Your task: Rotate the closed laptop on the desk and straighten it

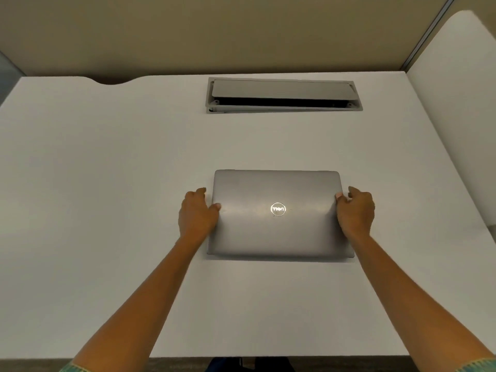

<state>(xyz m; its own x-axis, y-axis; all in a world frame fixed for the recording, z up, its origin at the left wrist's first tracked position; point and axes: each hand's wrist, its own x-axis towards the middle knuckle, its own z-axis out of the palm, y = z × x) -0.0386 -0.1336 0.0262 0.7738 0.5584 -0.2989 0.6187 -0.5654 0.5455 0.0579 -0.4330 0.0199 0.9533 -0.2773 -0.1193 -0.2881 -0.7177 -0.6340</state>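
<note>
Two hands (198,213) (355,213) flank closed grey laptop (279,232).

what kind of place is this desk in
Probably an office cubicle or workstation: a plain white desk with a grey flip-lid cable hatch set into it, tan partition panels behind, and a closed grey laptop held at its sides.

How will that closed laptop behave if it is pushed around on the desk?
The laptop is a flat, closed slab, so probably stiff, and it cannot roll or tip. On the smooth desk it should slide easily. Both hands grip its sides, hinting at some weight.
</note>
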